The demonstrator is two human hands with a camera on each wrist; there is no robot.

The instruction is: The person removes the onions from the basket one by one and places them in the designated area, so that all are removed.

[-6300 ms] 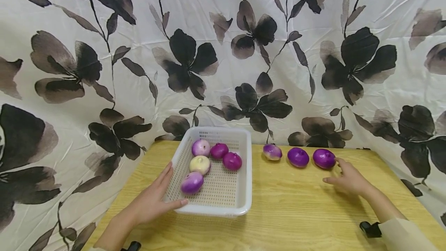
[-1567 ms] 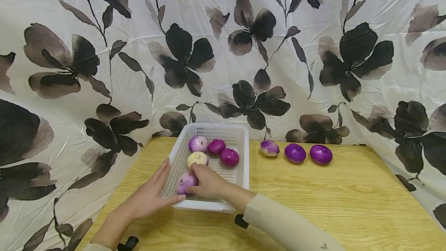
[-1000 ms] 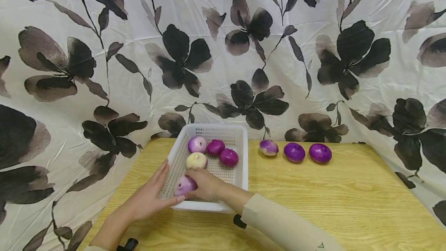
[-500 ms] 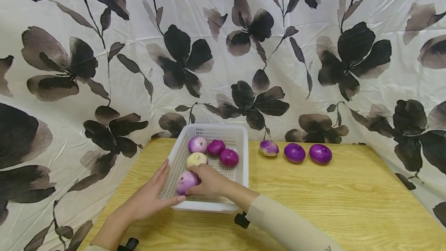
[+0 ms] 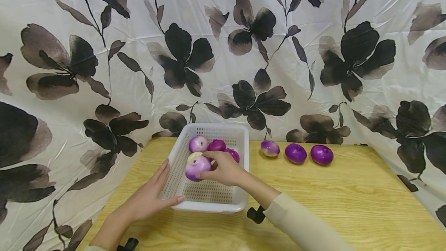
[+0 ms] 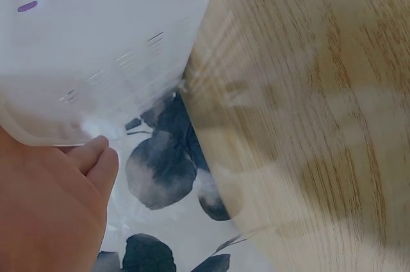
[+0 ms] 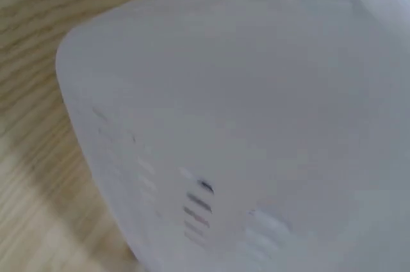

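My right hand (image 5: 226,169) pinches a purple-and-white onion (image 5: 197,169) between thumb and fingers, inside the white plastic basket (image 5: 209,207). That onion partly covers a pale yellow onion (image 5: 193,155) behind it. Farther back are a light purple onion (image 5: 198,143) and a dark magenta onion (image 5: 216,145); a second magenta onion (image 5: 233,154) is partly behind my right hand. My left hand (image 5: 150,198) rests on the basket's near left corner, fingers straight along the side and thumb on the front rim. In the left wrist view its fingers (image 6: 96,160) touch the rim; the right wrist view shows only basket and table.
Right of the basket, a row of onions stands along the wooden table's (image 5: 334,204) back edge: a purple-white onion (image 5: 270,148), a purple onion (image 5: 295,153) and another purple onion (image 5: 322,154). A flowered cloth (image 5: 209,65) hangs behind the table.
Earlier, my right hand was at the rightmost onion of the row. It then took hold of the basket's front onion, turned it, and has now moved it back and slightly right. My left hand stayed.
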